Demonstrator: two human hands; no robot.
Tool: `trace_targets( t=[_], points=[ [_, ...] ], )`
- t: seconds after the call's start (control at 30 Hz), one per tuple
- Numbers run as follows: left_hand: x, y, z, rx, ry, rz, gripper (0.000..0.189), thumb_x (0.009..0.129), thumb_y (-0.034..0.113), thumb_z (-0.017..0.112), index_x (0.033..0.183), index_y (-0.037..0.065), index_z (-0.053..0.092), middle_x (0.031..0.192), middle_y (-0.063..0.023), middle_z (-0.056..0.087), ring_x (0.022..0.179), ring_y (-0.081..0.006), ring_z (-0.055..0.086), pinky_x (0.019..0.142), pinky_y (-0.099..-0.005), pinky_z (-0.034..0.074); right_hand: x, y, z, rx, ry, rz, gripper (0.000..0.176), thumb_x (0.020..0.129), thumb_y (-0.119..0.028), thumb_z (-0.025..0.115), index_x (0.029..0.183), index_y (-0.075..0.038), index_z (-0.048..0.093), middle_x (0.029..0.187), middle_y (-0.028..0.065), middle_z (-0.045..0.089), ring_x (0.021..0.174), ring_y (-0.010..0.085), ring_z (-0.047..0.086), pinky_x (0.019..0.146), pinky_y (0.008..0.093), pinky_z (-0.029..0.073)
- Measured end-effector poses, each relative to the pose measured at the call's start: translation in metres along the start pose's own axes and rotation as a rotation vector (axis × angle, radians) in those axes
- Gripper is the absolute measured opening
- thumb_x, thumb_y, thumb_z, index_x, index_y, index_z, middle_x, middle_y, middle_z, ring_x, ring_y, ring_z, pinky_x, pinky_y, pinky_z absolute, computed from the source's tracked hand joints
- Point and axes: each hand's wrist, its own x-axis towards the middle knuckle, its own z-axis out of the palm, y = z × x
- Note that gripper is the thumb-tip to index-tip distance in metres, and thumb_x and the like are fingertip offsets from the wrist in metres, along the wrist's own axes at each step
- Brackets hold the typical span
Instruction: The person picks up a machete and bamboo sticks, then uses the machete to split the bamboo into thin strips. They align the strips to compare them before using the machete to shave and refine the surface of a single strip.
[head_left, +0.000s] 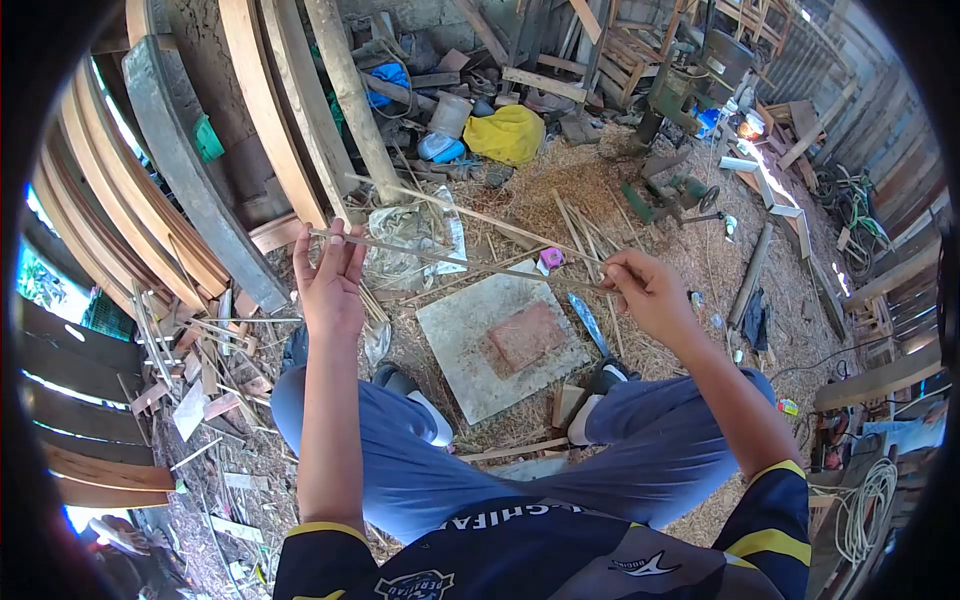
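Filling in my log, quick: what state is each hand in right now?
Left hand: fingertips holding a thin strip near one end.
Right hand: closed, pinching the thin strip toward its other end.

Okay, we've got both bare forearms (pixel 332 420) out, bare left hand (pixel 332 280) palm-up, fingers apart, bare right hand (pixel 645 290) pinched.

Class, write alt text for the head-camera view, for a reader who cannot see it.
A person's left hand and right hand hold a thin strip between them, above a pale board bearing a reddish block on a shavings-strewn floor.
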Motion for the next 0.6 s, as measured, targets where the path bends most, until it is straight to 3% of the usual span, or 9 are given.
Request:
trace_targets(
  t=[0.33,0.6],
  points=[
    [0.014,0.003,-0.018,-0.044,0.079,0.022,0.026,0.101,0.010,0.066,0.125,0.007,0.056,0.121,-0.0125,0.067,0.108,-0.0304,0.072,0.088,-0.0340,0.065,0.000,0.008,-0.003,-0.025,-0.002,-0.046,0.013,0.105,-0.009,0.059,0.110,0.000,0.066,0.089,0.0044,0.071,0.062,0.0068,0.057,0.058,0.0245,0.047],
    [0.011,0.005,-0.013,-0.024,0.071,0.060,0.025,0.101,0.008,0.066,0.126,0.008,0.059,0.125,-0.0144,0.070,0.095,-0.0191,0.073,0.083,-0.0308,0.066,-0.001,0.002,-0.004,-0.093,0.000,-0.106,0.013,0.104,-0.010,0.061,0.110,0.000,0.068,0.083,0.0026,0.069,0.062,0.0064,0.057,0.057,0.0246,0.045]
  ],
)
